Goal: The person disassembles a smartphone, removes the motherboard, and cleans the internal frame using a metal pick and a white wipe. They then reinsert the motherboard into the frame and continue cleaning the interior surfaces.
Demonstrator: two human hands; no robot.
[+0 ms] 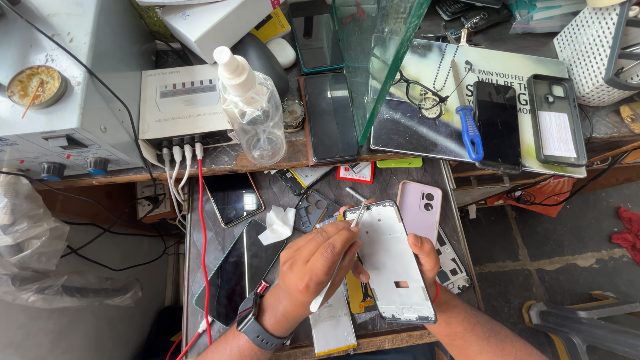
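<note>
Phone frame [393, 260] in right hand [427, 257]

The left hand [313, 263], a watch on its wrist, pinched closed in a pen-like grip. The right hand [423, 257] lay cupped, fingers apparently curled under, mostly hidden.

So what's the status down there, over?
Left hand gripping tweezers, tips on the phone frame. Right hand holding that frame. Pink case alongside, apart.

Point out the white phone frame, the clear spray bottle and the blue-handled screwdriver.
white phone frame [390, 257], head view, on its bare middle panel.
clear spray bottle [257, 117], head view, on its clear body.
blue-handled screwdriver [471, 130], head view, on the blue handle.
</note>
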